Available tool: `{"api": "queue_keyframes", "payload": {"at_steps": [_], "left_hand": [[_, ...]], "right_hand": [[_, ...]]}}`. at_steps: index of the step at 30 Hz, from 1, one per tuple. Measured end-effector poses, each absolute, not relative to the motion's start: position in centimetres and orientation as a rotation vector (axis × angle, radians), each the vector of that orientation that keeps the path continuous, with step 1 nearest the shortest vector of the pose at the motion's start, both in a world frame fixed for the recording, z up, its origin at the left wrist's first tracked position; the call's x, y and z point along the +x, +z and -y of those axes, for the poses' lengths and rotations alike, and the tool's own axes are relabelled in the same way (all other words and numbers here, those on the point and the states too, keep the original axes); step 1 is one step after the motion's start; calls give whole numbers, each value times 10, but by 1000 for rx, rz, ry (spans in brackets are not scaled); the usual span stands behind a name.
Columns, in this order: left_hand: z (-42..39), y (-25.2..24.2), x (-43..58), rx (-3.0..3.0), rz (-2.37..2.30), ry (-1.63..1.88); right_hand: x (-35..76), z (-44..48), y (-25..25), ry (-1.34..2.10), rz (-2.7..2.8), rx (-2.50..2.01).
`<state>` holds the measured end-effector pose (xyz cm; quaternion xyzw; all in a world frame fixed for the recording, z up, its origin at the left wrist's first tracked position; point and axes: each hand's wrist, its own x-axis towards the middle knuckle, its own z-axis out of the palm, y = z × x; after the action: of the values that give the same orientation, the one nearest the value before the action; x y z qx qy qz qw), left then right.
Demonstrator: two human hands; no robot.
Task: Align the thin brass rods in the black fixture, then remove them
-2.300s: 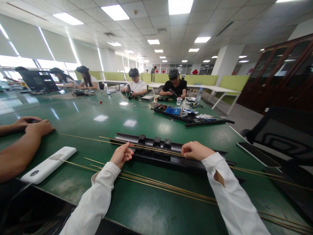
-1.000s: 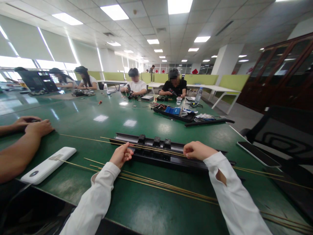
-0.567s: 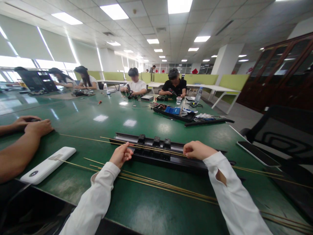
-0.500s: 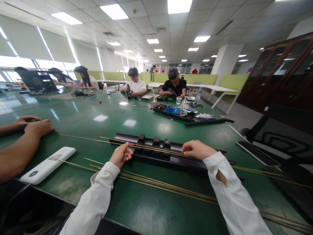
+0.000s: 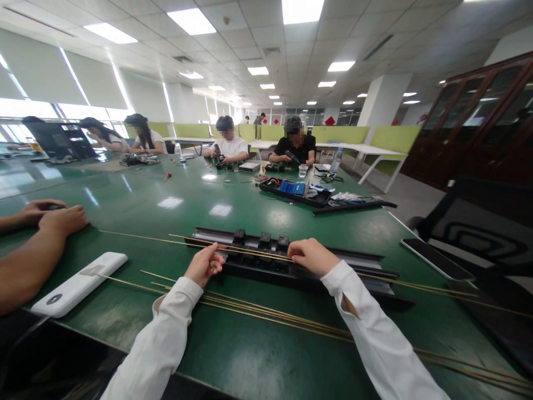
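Several thin brass-coloured rods [image 5: 250,253] run across a long black rail assembly [image 5: 258,271] on the green table. My left hand [image 5: 205,263] pinches these rods near the assembly's left end, thumb and index finger together. Over the middle of the assembly, my right hand [image 5: 311,255] grips the same rods close to the black blocks [image 5: 265,240]. The rods stick out past both hands, to the left and far to the right. More brass-coloured rods [image 5: 283,318] lie on the table nearer to me, passing behind my sleeves.
A white power bank [image 5: 83,282] lies at left, near another person's hands [image 5: 58,216]. A phone [image 5: 435,258] rests at the right table edge. Farther back are a black tray of parts [image 5: 293,190], a bottle [image 5: 336,160] and several people at work.
My right hand has slid left along the rods, from beside the black blocks to right next to them. My left hand has stayed nearly in place.
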<state>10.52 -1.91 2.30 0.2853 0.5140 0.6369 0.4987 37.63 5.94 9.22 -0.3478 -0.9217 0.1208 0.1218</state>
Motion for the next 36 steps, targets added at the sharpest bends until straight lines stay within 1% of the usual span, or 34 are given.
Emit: {"api": "queue_keyframes", "payload": {"at_steps": [36], "left_hand": [[19,20,103,688,-1254,1531]], "right_hand": [[383,-62,94,468,2701,-988]]}}
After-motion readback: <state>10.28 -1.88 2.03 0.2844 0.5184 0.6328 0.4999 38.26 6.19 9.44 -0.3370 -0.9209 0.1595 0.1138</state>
